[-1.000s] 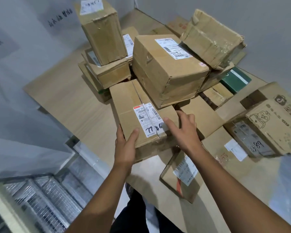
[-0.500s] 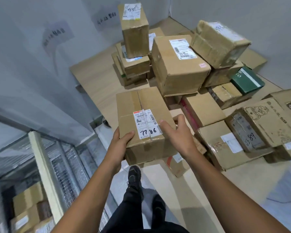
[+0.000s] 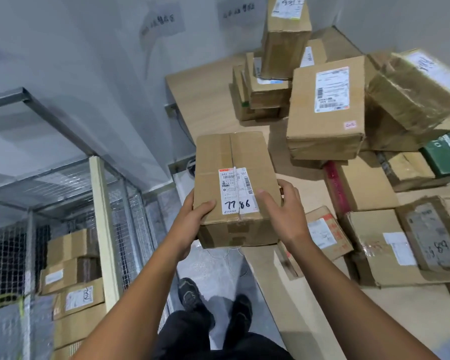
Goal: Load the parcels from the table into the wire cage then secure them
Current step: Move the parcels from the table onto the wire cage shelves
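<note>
Pale wood-grain table point(image 3: 208, 94) stands in a corner of plain grey walls; a smooth grey floor point(image 3: 218, 266) shows beyond its left edge. Stacked cardboard parcels point(image 3: 325, 107) crowd the far and right parts of the table: taped brown cartons, most with white shipping labels, one glossy with clear wrap, plus a dark green box point(image 3: 444, 154) near the right edge. The carried parcel point(image 3: 235, 188), a rectangular brown carton with a tape seam along its top and a white label marked "7786", is held in the air over the table's left edge, clear of the surface. The left hand point(image 3: 192, 222) clamps its near left corner, thumb on top, fingers wrapped under and hidden. The right hand point(image 3: 283, 211) grips the right side, thumb pressed on the label, fingers curled around the far edge. At left stands the wire cage point(image 3: 130, 203), metal mesh with a pale upright post, holding stacked brown caged parcels point(image 3: 73, 276).
</note>
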`<state>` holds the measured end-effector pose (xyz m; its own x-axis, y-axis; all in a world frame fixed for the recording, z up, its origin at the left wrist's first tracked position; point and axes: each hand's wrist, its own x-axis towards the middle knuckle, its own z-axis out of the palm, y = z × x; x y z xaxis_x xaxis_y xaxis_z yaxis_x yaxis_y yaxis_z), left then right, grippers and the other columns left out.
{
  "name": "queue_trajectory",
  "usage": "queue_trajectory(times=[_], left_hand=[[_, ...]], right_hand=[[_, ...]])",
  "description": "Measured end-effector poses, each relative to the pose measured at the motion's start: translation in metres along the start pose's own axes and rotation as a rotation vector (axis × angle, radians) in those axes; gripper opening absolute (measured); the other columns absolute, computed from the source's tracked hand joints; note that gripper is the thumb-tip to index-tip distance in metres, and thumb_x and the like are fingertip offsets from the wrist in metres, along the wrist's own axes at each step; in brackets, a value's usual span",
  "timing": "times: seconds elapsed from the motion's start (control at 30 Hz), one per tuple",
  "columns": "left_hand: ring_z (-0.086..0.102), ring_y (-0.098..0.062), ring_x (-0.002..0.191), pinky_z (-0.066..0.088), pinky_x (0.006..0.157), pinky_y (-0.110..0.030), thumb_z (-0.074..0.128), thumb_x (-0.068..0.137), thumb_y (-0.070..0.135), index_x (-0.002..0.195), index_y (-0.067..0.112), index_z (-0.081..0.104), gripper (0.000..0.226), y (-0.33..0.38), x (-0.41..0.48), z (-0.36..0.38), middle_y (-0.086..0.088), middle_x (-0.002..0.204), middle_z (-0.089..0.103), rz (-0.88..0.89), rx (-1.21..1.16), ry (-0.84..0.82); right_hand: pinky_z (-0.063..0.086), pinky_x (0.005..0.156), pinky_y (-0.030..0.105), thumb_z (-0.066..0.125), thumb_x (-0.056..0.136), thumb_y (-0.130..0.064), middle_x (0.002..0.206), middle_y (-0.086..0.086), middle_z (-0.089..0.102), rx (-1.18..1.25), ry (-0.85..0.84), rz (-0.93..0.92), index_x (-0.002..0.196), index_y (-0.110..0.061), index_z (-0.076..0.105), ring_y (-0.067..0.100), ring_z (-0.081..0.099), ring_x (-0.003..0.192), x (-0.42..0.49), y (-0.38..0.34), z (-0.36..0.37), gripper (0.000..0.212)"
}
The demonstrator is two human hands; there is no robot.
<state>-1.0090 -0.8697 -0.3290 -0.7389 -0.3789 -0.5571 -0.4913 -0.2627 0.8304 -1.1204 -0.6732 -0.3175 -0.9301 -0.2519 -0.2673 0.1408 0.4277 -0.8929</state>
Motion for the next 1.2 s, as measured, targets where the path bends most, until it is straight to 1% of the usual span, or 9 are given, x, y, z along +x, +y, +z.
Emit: queue_trajectory(times=[0.13,0.23,0.33,0.47,0.7,0.83,1.0,1.1,1.2], left_hand=[[0.075,-0.011,0.103,0.057,0.066,-0.021,0.065,0.1,0.039,0.142,0.046,0.049,0.046,-0.003,0.008,-0.032,0.011,0.121,0.075,0.017,-0.067,0.003],[0.073,-0.012,0.107,0.058,0.071,-0.022,0.066,0.099,0.038,0.144,0.044,0.047,0.049,-0.004,0.017,-0.058,0.011,0.124,0.074,0.038,-0.11,0.008],[0.071,-0.014,0.113,0.056,0.086,-0.034,0.067,0.099,0.037,0.147,0.043,0.046,0.053,-0.003,0.03,-0.086,0.011,0.125,0.073,0.047,-0.144,0.031],[0.07,-0.014,0.116,0.053,0.1,-0.044,0.069,0.098,0.035,0.148,0.042,0.046,0.055,0.0,0.049,-0.116,0.014,0.126,0.072,0.052,-0.158,0.026],[0.07,-0.014,0.115,0.053,0.094,-0.042,0.072,0.085,0.049,0.124,0.069,0.05,0.048,0.008,0.071,-0.132,0.018,0.124,0.072,0.042,-0.173,-0.027],[0.067,-0.018,0.122,0.049,0.105,-0.055,0.072,0.088,0.049,0.143,0.056,0.045,0.062,0.005,0.071,-0.138,0.015,0.132,0.069,0.082,-0.177,-0.024],[0.063,-0.014,0.128,0.042,0.116,-0.051,0.076,0.084,0.054,0.151,0.044,0.04,0.077,0.005,0.048,-0.157,0.014,0.138,0.066,0.098,-0.276,0.145],[0.064,-0.009,0.126,0.047,0.112,-0.04,0.076,0.086,0.052,0.142,0.051,0.044,0.065,0.001,0.028,-0.176,0.017,0.136,0.067,0.161,-0.335,0.308],[0.067,-0.014,0.122,0.057,0.097,-0.03,0.076,0.089,0.04,0.147,0.042,0.043,0.066,-0.012,0.009,-0.197,0.01,0.133,0.07,0.204,-0.433,0.475]], right_hand=[[0.044,0.072,0.007,0.064,0.078,-0.065,0.121,-0.02,0.054,0.009,-0.03,-0.02,0.122,-0.043,0.054,-0.02,0.053,0.099,0.011,-0.016,0.031,0.05],[0.042,0.078,0.003,0.064,0.08,-0.063,0.127,-0.013,0.054,-0.05,-0.038,-0.057,0.13,-0.034,0.056,-0.015,0.054,0.105,0.024,-0.026,0.059,0.059],[0.045,0.098,0.024,0.061,0.081,-0.064,0.136,-0.009,0.05,-0.14,-0.072,-0.063,0.149,-0.028,0.048,0.003,0.056,0.117,0.036,-0.039,0.088,0.078],[0.05,0.104,0.037,0.057,0.082,-0.064,0.132,-0.007,0.052,-0.164,-0.086,-0.069,0.145,-0.034,0.052,0.002,0.059,0.114,0.043,-0.055,0.115,0.07],[0.052,0.099,0.035,0.054,0.08,-0.065,0.13,-0.009,0.056,-0.102,-0.032,-0.054,0.14,-0.035,0.056,-0.001,0.058,0.114,0.052,-0.068,0.129,0.067],[0.047,0.083,0.015,0.058,0.08,-0.06,0.128,-0.018,0.057,-0.035,-0.064,-0.048,0.138,-0.038,0.054,-0.011,0.057,0.109,0.055,-0.069,0.136,0.062],[0.046,0.071,0.002,0.066,0.09,-0.046,0.11,-0.04,0.064,0.011,-0.266,-0.118,0.139,-0.042,0.049,-0.016,0.062,0.099,0.064,-0.084,0.163,0.051],[0.045,0.074,0.0,0.071,0.087,-0.046,0.114,-0.038,0.064,-0.012,-0.403,-0.21,0.14,-0.04,0.049,-0.017,0.061,0.102,0.073,-0.101,0.196,0.057],[0.044,0.079,0.0,0.08,0.086,-0.039,0.121,-0.028,0.063,-0.076,-0.566,-0.288,0.141,-0.033,0.049,-0.018,0.06,0.104,0.076,-0.117,0.242,0.064]])
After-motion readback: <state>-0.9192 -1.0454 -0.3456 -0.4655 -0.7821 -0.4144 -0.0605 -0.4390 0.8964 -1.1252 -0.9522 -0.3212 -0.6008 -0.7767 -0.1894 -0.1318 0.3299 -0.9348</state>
